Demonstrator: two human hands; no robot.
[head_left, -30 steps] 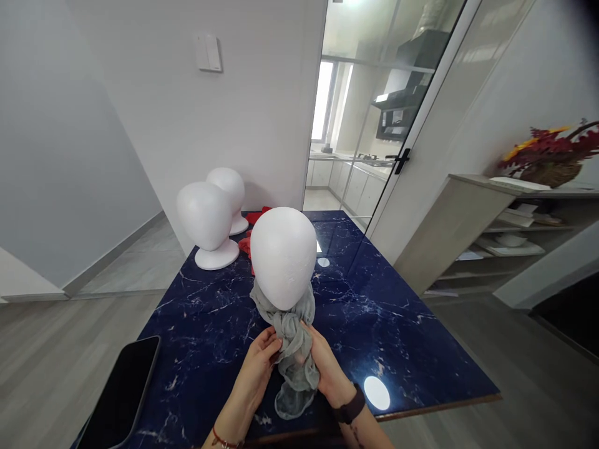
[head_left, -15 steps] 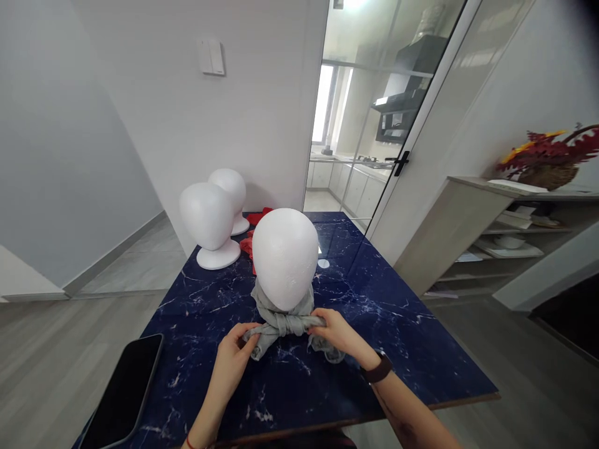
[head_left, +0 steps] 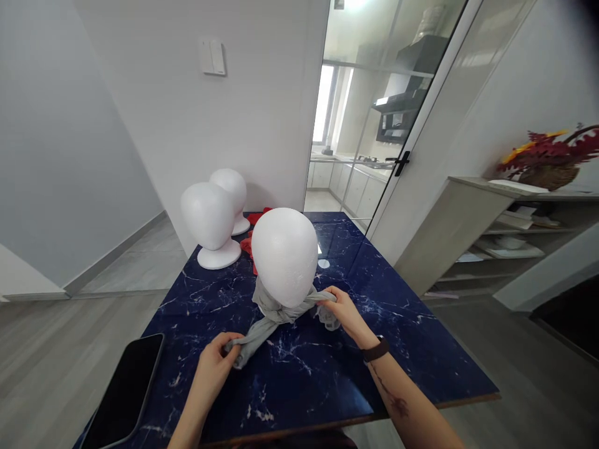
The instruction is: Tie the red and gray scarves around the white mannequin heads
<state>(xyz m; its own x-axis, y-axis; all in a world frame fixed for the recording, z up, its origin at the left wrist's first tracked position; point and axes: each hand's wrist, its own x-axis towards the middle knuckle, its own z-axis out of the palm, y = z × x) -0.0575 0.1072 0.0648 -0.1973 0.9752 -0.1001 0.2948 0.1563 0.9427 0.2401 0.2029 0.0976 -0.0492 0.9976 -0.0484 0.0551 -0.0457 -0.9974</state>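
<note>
A white foam mannequin head (head_left: 284, 255) stands upright on the table in front of me. Around its neck runs a grey scarf (head_left: 276, 315), crossed and knotted at the front just under the chin. My left hand (head_left: 218, 358) is closed on one end of the scarf, low and to the left. On the other side, my right hand (head_left: 344, 310) pinches the second end, beside the neck and higher up. Loose cloth hangs below each hand. The back of the scarf is hidden by the head.
Two more white mannequin heads (head_left: 208, 215) stand at the back left, near some red cloth (head_left: 248, 245). A black phone (head_left: 124, 393) lies at the left edge of the dark blue marbled table (head_left: 374, 355). Beyond are a glass door (head_left: 360, 112) and a shelf unit (head_left: 468, 218).
My hands have moved apart, the left one down and left, the right one slightly up and right. The scarf ends are stretched out and the knot sits closer under the chin.
</note>
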